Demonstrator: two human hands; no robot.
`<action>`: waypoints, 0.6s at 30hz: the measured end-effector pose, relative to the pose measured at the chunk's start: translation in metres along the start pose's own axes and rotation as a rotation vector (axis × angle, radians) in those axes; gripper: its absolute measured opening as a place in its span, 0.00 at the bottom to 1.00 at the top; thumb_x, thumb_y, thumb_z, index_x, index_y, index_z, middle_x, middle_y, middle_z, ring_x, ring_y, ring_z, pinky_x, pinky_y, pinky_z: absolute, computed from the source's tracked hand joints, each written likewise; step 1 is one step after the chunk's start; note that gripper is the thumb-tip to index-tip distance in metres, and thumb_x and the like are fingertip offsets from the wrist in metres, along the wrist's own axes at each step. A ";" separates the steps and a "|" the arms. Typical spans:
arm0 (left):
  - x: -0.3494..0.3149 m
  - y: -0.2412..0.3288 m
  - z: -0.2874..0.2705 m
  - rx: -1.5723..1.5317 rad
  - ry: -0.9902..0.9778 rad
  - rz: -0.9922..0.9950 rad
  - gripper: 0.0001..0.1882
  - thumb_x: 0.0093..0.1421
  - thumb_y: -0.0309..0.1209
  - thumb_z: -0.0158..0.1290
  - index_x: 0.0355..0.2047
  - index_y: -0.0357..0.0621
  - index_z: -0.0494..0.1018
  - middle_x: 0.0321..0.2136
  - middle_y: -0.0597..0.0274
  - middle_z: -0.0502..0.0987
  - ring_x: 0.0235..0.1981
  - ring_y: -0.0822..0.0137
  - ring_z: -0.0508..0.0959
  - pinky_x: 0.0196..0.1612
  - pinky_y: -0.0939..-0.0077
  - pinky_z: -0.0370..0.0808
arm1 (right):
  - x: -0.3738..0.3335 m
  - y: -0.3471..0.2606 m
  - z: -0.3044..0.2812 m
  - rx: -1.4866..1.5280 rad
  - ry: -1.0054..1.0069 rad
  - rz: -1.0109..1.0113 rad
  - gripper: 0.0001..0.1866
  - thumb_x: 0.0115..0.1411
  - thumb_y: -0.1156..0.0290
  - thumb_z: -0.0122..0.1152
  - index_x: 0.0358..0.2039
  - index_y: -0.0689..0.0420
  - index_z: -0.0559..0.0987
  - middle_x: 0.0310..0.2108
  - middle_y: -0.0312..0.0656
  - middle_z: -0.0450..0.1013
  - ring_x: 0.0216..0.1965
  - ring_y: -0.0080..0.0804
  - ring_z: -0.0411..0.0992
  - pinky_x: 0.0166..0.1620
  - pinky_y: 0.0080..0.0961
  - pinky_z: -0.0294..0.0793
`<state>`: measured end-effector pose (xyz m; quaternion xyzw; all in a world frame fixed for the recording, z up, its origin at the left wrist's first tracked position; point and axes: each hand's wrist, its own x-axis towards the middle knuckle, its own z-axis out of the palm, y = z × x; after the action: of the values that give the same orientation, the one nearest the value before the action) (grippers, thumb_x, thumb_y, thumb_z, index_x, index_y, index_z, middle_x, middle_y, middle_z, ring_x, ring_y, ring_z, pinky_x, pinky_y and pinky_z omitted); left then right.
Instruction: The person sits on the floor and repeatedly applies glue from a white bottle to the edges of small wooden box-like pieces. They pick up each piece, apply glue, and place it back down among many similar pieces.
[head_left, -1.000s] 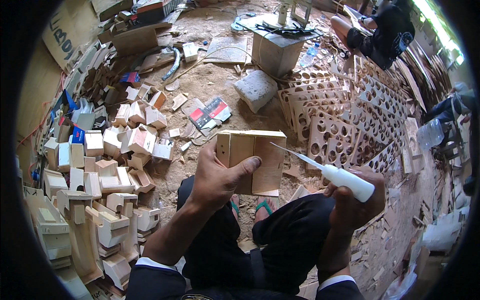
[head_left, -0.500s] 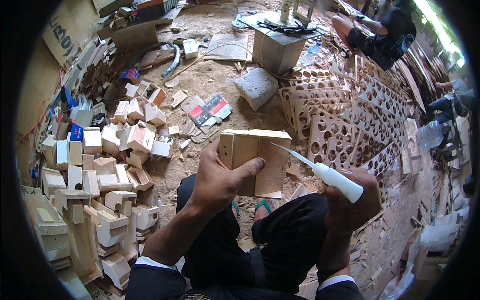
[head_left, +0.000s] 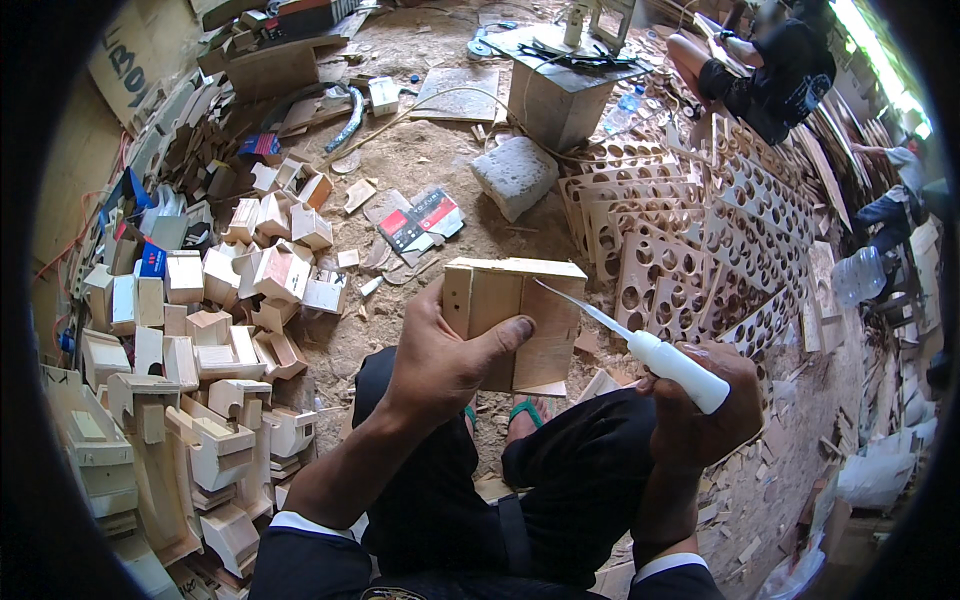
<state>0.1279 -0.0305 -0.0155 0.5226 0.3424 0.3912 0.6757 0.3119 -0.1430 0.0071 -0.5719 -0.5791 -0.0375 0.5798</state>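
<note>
- Left hand (head_left: 438, 355) grips a boxy wooden piece (head_left: 548, 345), thumb (head_left: 512, 332) lying across it.
- Right hand (head_left: 718, 410) holds a white bottle (head_left: 680, 372), its thin nozzle (head_left: 592, 312) toward the piece.
- Small wooden boxes (head_left: 284, 275) crowd the left.
- Perforated boards (head_left: 664, 275) spread at right.

Woodworking workshop, dusty floor (head_left: 430, 160). Evidence: small wooden boxes (head_left: 209, 330) heaped left of the grip of the left hand (head_left: 448, 358); hole-cut wooden panels (head_left: 700, 230) beyond it, to the right; wood scraps (head_left: 763, 470) strewn right of it; boxy equipment stand (head_left: 560, 102) and seated co-worker (head_left: 788, 72) farther ahead.
</note>
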 end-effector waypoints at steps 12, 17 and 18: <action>-0.002 0.002 0.002 0.037 0.011 -0.001 0.19 0.54 0.26 0.61 0.42 0.32 0.68 0.34 0.54 0.77 0.35 0.68 0.80 0.40 0.75 0.79 | 0.005 -0.001 0.001 -0.049 -0.029 -0.100 0.17 0.48 0.67 0.73 0.33 0.61 0.76 0.28 0.49 0.79 0.28 0.34 0.78 0.31 0.27 0.76; -0.001 0.001 0.001 0.019 0.004 -0.003 0.18 0.54 0.25 0.61 0.42 0.32 0.68 0.35 0.53 0.77 0.36 0.68 0.80 0.40 0.75 0.79 | 0.006 -0.002 0.001 -0.060 -0.034 -0.102 0.17 0.48 0.66 0.73 0.32 0.61 0.75 0.27 0.49 0.79 0.27 0.34 0.78 0.31 0.26 0.76; -0.001 0.001 0.001 0.043 0.011 -0.034 0.19 0.54 0.25 0.61 0.42 0.32 0.68 0.36 0.53 0.77 0.36 0.68 0.80 0.40 0.75 0.79 | 0.005 -0.002 0.001 -0.073 -0.030 -0.096 0.17 0.48 0.66 0.73 0.32 0.60 0.75 0.27 0.49 0.79 0.27 0.34 0.78 0.31 0.26 0.76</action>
<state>0.1277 -0.0317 -0.0140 0.5291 0.3630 0.3751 0.6690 0.3113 -0.1399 0.0119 -0.5647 -0.6127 -0.0777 0.5475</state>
